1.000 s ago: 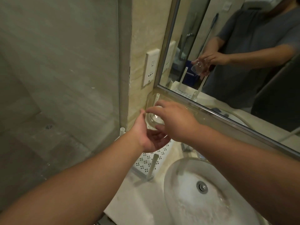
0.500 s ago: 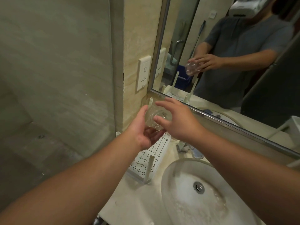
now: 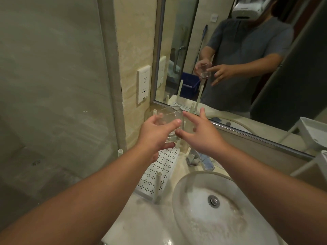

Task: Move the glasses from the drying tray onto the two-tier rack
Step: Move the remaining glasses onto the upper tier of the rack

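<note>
A clear drinking glass (image 3: 169, 114) is upright in my left hand (image 3: 155, 133), which grips it around the body, above the drying tray. My right hand (image 3: 200, 134) is just right of the glass with its fingers spread, holding nothing; its thumb is close to the glass base. The white perforated drying tray (image 3: 159, 172) with upright pegs lies on the counter below, between the wall and the basin. A white rack (image 3: 316, 156) shows at the right edge, partly cut off, with one tier seen in the mirror.
A round white basin (image 3: 212, 209) with a drain fills the lower right. A chrome tap (image 3: 192, 158) stands behind it. The mirror (image 3: 247, 68) runs along the back wall; a wall socket (image 3: 143, 84) is left of it. A glass partition is at the left.
The glass has been turned upright and lifted a little. My right hand has let go of it and opened; my left hand alone holds it now.
</note>
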Motion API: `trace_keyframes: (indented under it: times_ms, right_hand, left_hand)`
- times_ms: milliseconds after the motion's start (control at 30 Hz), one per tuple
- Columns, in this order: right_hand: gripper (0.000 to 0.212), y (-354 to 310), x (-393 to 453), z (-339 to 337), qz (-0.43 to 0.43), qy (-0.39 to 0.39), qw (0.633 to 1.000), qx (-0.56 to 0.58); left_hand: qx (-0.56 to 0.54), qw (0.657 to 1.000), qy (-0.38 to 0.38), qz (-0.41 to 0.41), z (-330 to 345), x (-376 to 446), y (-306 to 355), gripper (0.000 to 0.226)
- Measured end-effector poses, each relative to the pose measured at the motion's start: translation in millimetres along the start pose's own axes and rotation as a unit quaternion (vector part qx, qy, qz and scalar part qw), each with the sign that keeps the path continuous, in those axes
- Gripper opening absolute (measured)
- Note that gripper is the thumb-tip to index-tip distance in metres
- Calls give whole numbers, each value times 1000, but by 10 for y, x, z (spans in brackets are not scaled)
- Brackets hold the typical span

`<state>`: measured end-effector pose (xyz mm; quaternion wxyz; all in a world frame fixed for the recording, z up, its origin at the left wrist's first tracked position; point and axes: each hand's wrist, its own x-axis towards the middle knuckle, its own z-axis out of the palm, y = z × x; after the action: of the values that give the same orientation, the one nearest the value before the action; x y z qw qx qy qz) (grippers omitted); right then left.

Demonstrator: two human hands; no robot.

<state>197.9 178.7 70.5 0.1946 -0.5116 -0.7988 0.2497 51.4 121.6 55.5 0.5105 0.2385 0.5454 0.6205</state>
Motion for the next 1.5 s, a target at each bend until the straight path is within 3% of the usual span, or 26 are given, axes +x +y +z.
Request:
trace_keyframes:
  times_ms: [167, 433, 633, 867, 1167, 1333, 1500]
  right_hand:
    - [83, 118, -44, -6, -2, 1, 1000, 19]
    - [76, 323, -142, 10, -23, 65, 993, 95]
    - [84, 592, -283, -191, -11, 95, 988, 120]
    - [85, 1102, -568, -606, 24, 129, 984, 123]
    - [89, 1952, -989, -1287, 59, 166, 975, 133]
    - [89, 2429, -1216, -1711, 78, 204, 969, 113]
    - [89, 2825, -1365, -2092, 90, 233, 963, 105]
  left_hand:
    - [29, 998, -21, 60, 97, -41, -32, 83]
    - [32, 996, -64, 43, 293, -36, -197, 87]
    - [82, 990, -94, 65, 654, -134, -316, 86]
    - [117, 980, -154, 42, 1315, -257, -527, 54]
    - [137, 970, -198, 32, 2426, -637, -829, 65]
    - [149, 961, -230, 30, 3047, -796, -1015, 50]
    - [146, 958, -244, 27, 3591, -906, -1168, 65]
